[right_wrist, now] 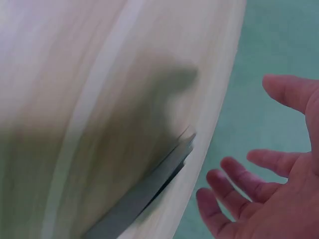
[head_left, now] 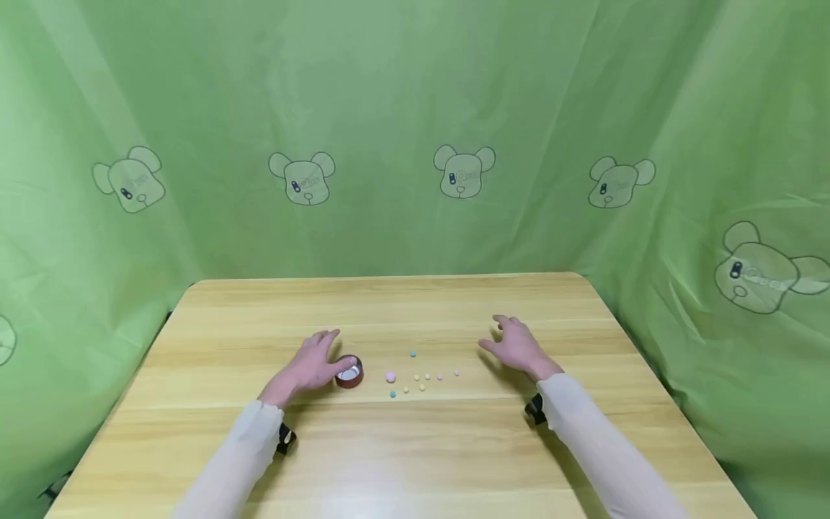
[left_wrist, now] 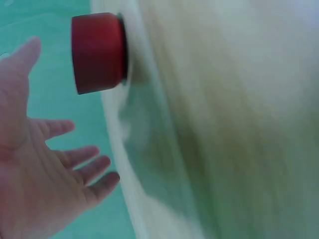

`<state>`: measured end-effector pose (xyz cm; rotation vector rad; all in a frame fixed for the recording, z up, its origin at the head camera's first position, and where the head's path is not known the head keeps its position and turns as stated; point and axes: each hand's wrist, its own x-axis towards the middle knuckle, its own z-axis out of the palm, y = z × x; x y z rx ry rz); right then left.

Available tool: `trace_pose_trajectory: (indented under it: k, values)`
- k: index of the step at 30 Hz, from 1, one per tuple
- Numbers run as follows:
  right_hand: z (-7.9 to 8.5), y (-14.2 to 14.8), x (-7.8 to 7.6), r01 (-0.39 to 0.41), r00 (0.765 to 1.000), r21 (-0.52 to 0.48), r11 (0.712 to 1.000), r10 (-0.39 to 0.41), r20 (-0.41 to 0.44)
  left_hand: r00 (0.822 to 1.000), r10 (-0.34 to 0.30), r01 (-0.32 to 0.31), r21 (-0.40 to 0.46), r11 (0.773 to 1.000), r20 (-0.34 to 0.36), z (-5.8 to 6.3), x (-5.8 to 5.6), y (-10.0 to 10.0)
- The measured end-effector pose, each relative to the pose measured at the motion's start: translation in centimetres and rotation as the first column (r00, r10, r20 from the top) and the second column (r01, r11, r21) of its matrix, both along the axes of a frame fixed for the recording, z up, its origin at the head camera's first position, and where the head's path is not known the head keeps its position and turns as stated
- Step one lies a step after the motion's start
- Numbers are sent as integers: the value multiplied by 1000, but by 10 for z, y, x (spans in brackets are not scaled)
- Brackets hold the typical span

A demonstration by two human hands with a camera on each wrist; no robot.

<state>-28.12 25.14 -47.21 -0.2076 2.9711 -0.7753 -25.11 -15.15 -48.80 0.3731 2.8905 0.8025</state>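
Red container (left_wrist: 98, 54) stands on the tabletop (head_left: 389, 461) just beside my left hand (head_left: 313, 362); that hand and my right hand (head_left: 515, 349) have fingers spread wide, holding nothing. I'd best close gently round its wall, clear of the small beads (head_left: 390, 377).

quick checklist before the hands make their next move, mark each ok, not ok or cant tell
1. Red container upright on the table: ok.
2. Left hand has a grip on the container: not ok; its fingers are open beside it.
3. Right hand free: ok, open and holding nothing.
4. Small colored pieces uncovered: ok, lying loose between the hands.
5. Inside of the container empty: cannot tell; too little detail shows.
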Motion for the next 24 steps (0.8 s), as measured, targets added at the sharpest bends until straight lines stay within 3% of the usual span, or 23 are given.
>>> trace_pose_trajectory:
  k: [8,16,24]
  values:
    - [-8,19,0,-43,999,14,999,43,19,995,-91,89,53,995,44,-9,6,-3]
    - [-14,30,2,-130,991,7,991,130,16,989,-142,138,90,986,34,-9,7,-6]
    - [-16,39,2,-146,988,-4,989,146,39,983,-184,182,82,980,16,-11,8,-9]
